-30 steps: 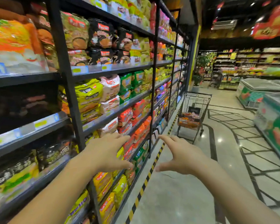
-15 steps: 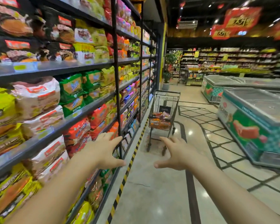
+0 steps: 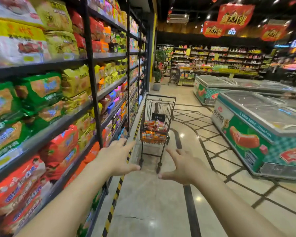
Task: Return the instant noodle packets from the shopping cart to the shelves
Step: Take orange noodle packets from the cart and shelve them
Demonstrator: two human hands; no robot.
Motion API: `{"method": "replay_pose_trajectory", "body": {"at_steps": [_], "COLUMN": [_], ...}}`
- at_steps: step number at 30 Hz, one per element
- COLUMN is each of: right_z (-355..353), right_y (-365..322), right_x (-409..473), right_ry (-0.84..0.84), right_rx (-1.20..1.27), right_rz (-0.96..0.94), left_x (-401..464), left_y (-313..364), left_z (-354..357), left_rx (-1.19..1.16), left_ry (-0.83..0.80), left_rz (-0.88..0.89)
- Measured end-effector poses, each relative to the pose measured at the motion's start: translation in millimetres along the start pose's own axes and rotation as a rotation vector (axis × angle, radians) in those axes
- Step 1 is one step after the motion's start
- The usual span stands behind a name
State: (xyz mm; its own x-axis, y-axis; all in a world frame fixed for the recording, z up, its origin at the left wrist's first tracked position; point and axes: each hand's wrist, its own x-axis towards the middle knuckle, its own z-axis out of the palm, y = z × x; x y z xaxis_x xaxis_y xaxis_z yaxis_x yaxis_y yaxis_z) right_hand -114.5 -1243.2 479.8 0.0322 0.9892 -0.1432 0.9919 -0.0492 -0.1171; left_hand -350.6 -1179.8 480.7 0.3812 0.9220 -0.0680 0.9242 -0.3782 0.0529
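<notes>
Shopping cart stands mid-frame, straight ahead, well apart from both hands. Noodle packets lie inside. Left hand and right hand empty, fingers spread; neither clearly nearer.

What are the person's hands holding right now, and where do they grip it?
Nothing is held. The left hand and right hand are both open and empty, stretched toward the shopping cart ahead, not touching it.

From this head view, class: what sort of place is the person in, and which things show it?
A supermarket aisle: tall shelves stacked with packaged noodles, a wire shopping cart holding packets on the tiled floor, and glass-topped chest freezers along the right.
</notes>
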Motion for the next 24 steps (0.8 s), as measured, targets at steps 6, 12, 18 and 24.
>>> {"method": "replay_pose_trajectory", "body": {"at_steps": [6,12,18,24], "right_z": [14.7,12.7,-8.5,3.6], "right_y": [39.4,100.2,158.2,199.2], "right_x": [127.0,276.4,431.4,578.1], "right_ry": [-0.017,-0.042,-0.069,-0.125], "right_rx": [0.062,0.070,0.064,0.102], "right_rz": [0.024,-0.006,-0.014,0.045], "left_x": [141.8,293.2,445.9,592.4], "left_y": [-9.7,-3.4,5.5,-9.6], "left_z": [25.3,32.4,28.6,51.6], "left_rx": [0.002,-0.016,-0.089,-0.088], "left_ry": [-0.027,-0.067,-0.092,-0.150], "left_rz": [0.027,-0.005,-0.028,-0.052]}}
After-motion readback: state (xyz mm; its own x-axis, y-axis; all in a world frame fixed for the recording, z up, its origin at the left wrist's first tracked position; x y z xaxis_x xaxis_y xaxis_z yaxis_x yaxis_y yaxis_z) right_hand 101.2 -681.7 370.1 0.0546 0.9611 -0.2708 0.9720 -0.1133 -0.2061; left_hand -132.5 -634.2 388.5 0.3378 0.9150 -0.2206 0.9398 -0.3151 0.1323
